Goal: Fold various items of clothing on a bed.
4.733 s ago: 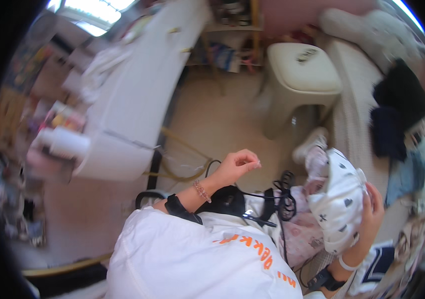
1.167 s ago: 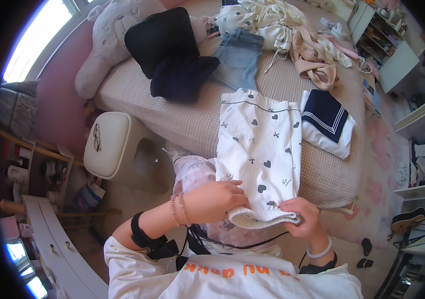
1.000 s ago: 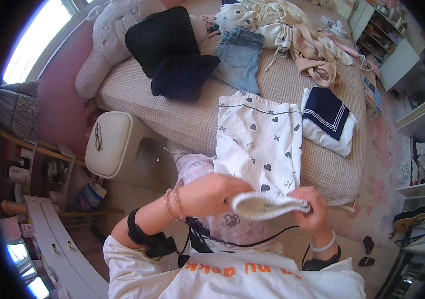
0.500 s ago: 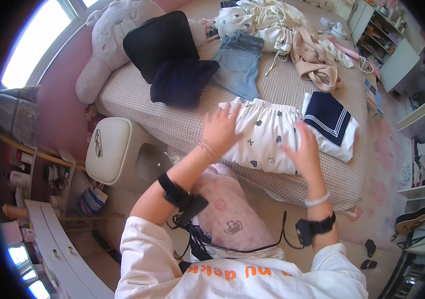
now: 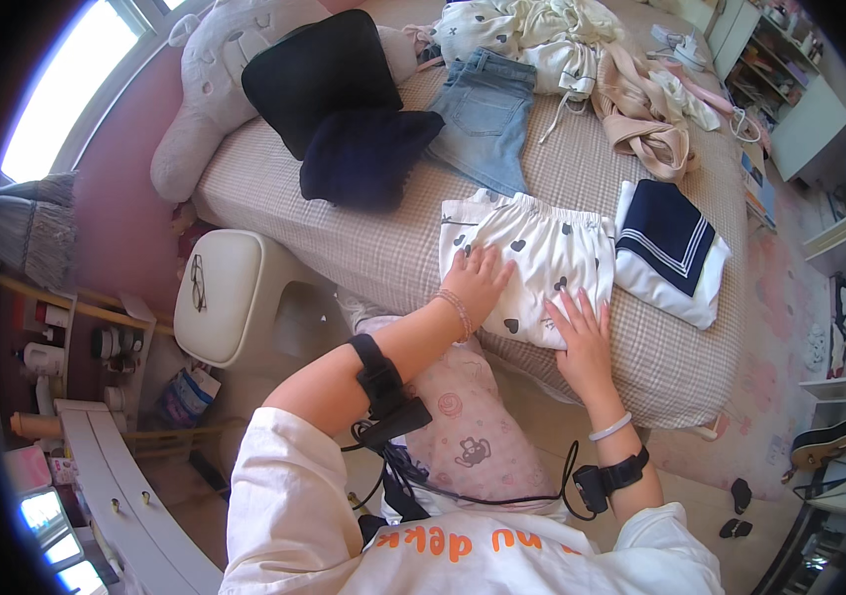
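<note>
A white garment with dark hearts and a gathered elastic waistband, seemingly pajama shorts or trousers [image 5: 542,238], lies folded on the bed's near edge. My left hand [image 5: 478,283] rests flat on its left part, fingers spread. On its lower right part lies my right hand [image 5: 582,337], with fingers stretched out over the cloth. Just right of it is a folded white top with a navy striped sailor collar [image 5: 666,233]. Light blue denim shorts [image 5: 487,104] lie beyond it, and a dark navy folded garment [image 5: 368,159] sits to the left.
The checked bed [image 5: 254,188] also bears a black cushion-like item [image 5: 324,79], a grey plush bear [image 5: 210,99] and a heap of clothes [image 5: 562,40]. A white stool [image 5: 235,297] with glasses stands left. Black cables [image 5: 502,496] hang between my arms.
Both hands have come down onto the heart-patterned garment. My left hand has moved right and nearer, my right hand left and nearer. The view has shifted slightly.
</note>
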A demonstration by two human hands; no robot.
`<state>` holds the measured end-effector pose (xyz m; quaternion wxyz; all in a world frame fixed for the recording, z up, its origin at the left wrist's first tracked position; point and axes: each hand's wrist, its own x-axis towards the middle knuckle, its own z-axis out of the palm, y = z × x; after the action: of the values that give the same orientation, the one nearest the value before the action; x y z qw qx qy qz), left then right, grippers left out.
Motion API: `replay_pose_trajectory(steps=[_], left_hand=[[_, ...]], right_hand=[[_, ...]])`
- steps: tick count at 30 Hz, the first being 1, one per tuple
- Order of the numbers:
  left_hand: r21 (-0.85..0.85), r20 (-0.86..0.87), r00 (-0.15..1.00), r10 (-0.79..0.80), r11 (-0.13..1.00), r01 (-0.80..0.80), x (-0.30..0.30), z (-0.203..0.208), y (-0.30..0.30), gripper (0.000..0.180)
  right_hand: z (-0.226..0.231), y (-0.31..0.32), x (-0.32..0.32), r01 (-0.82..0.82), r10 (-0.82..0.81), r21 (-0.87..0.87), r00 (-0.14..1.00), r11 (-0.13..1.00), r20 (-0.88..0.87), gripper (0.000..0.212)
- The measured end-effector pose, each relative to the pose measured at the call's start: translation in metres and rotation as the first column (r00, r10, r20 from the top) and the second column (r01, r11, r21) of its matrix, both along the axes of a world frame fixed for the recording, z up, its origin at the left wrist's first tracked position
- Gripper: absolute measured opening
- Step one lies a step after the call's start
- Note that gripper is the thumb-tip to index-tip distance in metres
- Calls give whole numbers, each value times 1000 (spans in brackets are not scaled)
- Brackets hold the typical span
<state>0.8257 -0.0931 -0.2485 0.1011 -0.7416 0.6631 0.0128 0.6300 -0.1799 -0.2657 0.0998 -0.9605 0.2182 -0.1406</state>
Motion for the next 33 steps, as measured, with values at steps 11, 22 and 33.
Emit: replay_pose_trajectory(steps=[11, 22, 33], left_hand=[[-165, -651, 756, 70, 959, -231, 21, 40, -2, 35], [-358, -892, 429, -142, 802, -479, 94, 187, 6, 20], [-269, -652, 628, 424, 646, -715, 106, 10, 29, 77]], right_hand=[[58, -18, 11, 12, -116, 212, 867, 977, 484, 36], [156, -59, 55, -246, -255, 574, 713, 781, 653, 17], [-5, -88, 103, 3, -513, 983, 854, 182, 92, 48]])
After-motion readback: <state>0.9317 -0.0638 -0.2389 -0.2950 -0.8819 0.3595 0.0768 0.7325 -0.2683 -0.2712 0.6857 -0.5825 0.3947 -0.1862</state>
